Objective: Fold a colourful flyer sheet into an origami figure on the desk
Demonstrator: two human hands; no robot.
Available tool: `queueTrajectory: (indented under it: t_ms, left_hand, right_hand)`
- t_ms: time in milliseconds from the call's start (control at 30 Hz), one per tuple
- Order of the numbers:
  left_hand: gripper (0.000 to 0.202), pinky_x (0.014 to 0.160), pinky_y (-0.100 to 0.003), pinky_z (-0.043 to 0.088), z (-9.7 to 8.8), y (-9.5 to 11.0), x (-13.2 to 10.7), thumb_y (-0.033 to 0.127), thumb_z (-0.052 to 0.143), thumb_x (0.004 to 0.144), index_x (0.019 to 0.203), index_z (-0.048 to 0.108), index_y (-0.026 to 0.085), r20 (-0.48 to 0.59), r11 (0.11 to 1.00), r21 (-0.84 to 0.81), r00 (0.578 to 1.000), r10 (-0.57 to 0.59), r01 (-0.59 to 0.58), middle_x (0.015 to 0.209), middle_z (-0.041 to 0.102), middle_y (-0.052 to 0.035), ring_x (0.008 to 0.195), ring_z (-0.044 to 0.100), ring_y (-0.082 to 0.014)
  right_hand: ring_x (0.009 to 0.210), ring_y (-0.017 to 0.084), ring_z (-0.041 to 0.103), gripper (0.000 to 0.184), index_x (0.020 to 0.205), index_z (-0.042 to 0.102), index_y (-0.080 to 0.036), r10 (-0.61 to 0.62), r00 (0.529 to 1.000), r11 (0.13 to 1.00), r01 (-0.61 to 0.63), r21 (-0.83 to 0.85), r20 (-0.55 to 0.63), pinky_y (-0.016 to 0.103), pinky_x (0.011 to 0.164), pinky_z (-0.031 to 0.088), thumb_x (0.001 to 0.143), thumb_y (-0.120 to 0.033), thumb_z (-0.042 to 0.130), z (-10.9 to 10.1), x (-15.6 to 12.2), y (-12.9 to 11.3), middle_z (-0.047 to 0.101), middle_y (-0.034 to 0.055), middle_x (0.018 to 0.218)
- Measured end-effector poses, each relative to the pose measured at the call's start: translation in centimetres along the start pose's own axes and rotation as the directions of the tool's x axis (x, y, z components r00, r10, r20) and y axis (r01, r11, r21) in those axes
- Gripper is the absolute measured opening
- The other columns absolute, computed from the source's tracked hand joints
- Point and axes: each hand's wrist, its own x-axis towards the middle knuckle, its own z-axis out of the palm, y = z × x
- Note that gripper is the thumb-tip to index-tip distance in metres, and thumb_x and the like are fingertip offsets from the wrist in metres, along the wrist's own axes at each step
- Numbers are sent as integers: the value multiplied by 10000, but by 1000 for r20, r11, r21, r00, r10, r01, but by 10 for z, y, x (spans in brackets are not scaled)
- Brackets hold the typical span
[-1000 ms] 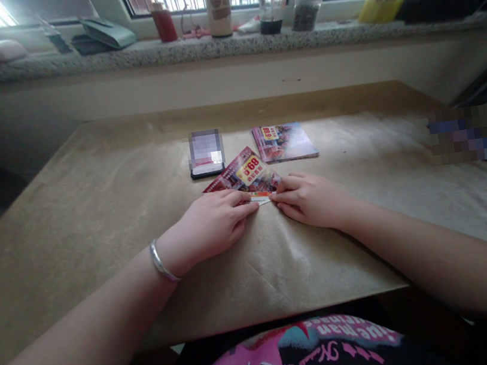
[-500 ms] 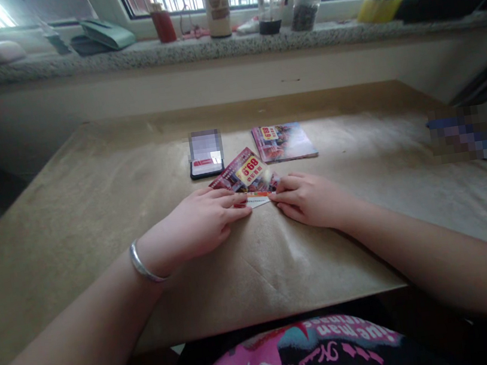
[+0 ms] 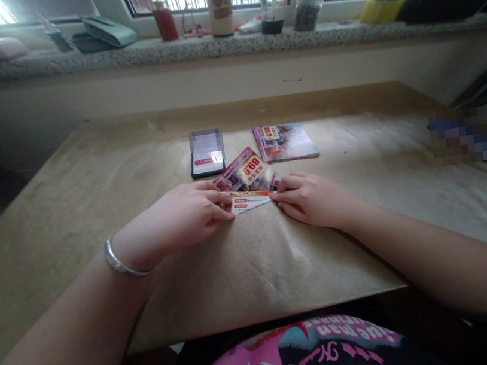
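Observation:
A colourful printed flyer (image 3: 250, 166) lies on the table in front of me. Along its near edge a strip is folded up, and the strip's white and orange back shows. My left hand (image 3: 187, 214), with a silver bangle at the wrist, grips the left end of that fold, thumb and fingers on the paper. At the right corner of the fold, my right hand (image 3: 309, 197) pinches the flyer with its fingers curled. Part of the left edge is hidden under my left fingers.
Beyond the flyer, a phone (image 3: 206, 154) lies to the left and a stack of similar flyers (image 3: 287, 141) to the right. A blurred blue item (image 3: 468, 139) rests at the table's right side. Bottles and a pump bottle (image 3: 165, 23) stand on the stone windowsill (image 3: 117, 58).
My left hand has slid left along the fold to the flyer's left end, uncovering more of the white strip. My right hand has stayed at the right corner.

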Motion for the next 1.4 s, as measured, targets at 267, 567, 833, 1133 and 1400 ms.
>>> queueTrajectory:
  t_ms: [267, 567, 833, 1133, 1400]
  left_hand:
    - [224, 1114, -330, 378, -4, 8, 4, 201, 539, 884, 933, 749, 261, 66, 998, -51, 997, -38, 41, 1103, 719, 17, 1101, 626, -163]
    - [202, 881, -298, 514, -4, 17, 6, 251, 519, 879, 931, 714, 238, 103, 972, -51, 970, -221, 227, 1054, 702, -7, 980, 651, -184]
    - [221, 779, -331, 528, 15, 24, 15, 296, 518, 896, 1001, 693, 213, -118, 961, 93, 961, -249, 260, 996, 686, -60, 937, 642, -221]
    - [245, 591, -287, 437, 18, 28, 28, 243, 488, 899, 715, 640, 187, -296, 952, 238, 948, -116, 191, 730, 677, -23, 718, 641, -179]
    - [245, 618, -275, 431, 35, 30, 37, 287, 492, 929, 777, 659, 192, -453, 981, 89, 884, -115, 174, 773, 694, -7, 696, 634, -146]
  right_hand:
    - [908, 230, 608, 332, 1024, 740, -153, 0, 1000, 1000, 0, 7, 2, 351, 788, 502, 938, -247, 433, 0, 2, -1, 668, 118, 927]
    - [892, 221, 609, 303, 1006, 740, -155, -21, 999, 1000, 22, 20, -36, 352, 791, 502, 930, -233, 458, 2, 3, 0, 679, 110, 923]
    - [892, 210, 615, 259, 979, 742, -170, 14, 997, 994, -5, 110, -81, 351, 812, 500, 912, -218, 496, 3, 2, 2, 689, 98, 929]
    - [881, 215, 614, 144, 921, 695, -189, 158, 982, 976, -140, 168, -100, 332, 785, 474, 840, -213, 579, 0, 4, 1, 690, 78, 919]
    - [782, 178, 571, 37, 760, 595, -196, 244, 960, 933, -194, 304, -138, 293, 721, 429, 793, -183, 583, 1, 8, -9, 637, 32, 796]
